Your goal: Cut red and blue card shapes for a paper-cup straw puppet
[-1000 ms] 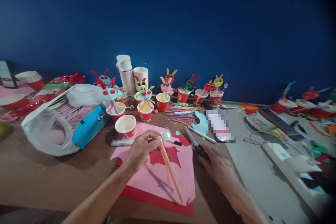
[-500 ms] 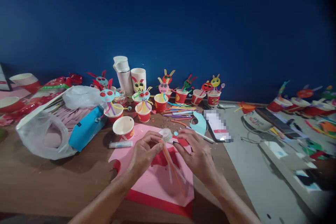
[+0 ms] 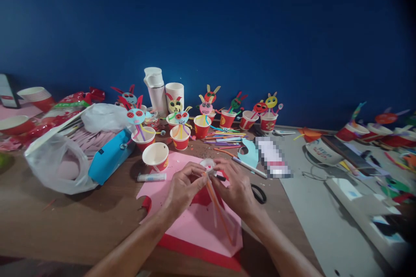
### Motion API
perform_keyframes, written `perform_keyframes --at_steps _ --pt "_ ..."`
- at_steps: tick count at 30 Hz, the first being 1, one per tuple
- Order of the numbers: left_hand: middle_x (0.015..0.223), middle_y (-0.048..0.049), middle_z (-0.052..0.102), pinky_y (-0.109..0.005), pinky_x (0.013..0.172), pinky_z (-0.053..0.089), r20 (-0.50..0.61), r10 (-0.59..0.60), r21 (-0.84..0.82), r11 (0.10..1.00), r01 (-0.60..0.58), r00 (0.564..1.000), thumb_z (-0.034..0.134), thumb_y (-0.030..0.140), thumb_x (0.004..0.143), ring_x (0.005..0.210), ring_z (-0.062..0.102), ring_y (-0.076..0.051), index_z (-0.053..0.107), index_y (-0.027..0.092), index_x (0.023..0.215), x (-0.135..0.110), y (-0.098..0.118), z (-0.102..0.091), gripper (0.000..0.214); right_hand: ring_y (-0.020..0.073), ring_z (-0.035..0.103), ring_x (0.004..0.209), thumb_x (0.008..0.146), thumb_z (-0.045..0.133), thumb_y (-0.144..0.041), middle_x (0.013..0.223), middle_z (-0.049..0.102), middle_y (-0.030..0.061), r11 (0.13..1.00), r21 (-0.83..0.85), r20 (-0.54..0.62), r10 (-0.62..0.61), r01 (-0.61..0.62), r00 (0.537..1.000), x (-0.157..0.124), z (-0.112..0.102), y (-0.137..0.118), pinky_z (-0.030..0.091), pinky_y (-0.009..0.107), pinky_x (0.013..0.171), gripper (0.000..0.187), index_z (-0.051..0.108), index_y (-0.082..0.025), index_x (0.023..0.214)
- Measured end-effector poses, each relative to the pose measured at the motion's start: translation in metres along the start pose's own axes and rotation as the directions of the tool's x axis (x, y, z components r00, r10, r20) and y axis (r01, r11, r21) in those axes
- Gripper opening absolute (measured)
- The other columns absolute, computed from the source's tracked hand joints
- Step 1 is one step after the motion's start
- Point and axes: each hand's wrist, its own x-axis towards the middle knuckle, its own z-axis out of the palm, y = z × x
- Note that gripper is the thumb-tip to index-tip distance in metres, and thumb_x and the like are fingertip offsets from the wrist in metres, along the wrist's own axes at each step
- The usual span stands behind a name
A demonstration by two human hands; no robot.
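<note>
My right hand (image 3: 238, 185) has moved from the scissors (image 3: 264, 196) to the pale ring (image 3: 207, 163), its closure I can't tell; my left hand (image 3: 182, 186)'s grip clamps the orange straw (image 3: 216, 204).

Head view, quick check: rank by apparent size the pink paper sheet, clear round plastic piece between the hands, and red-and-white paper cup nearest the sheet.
1. Pink sheet
2. Paper cup
3. Round plastic piece, partly hidden

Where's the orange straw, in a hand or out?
In a hand: the left hand pinches the orange straw near its upper end, above pink paper.
</note>
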Motion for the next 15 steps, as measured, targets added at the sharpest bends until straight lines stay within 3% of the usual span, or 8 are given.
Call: perform_keyframes --at_steps 15 --pt "0.085 -0.0022 0.054 -0.022 0.068 0.043 0.003 -0.042 -0.038 0.998 0.042 0.999 0.063 0.023 0.069 0.074 0.054 -0.011 0.062 0.015 0.071 -0.0003 -0.0007 0.0008 0.008 0.0202 0.053 0.101 0.08 0.05 -0.017 0.106 0.058 0.0092 0.998 0.06 0.004 -0.024 0.024 1.0 -0.004 0.0038 0.0061 0.042 0.033 0.085 0.008 0.056 -0.019 0.086"
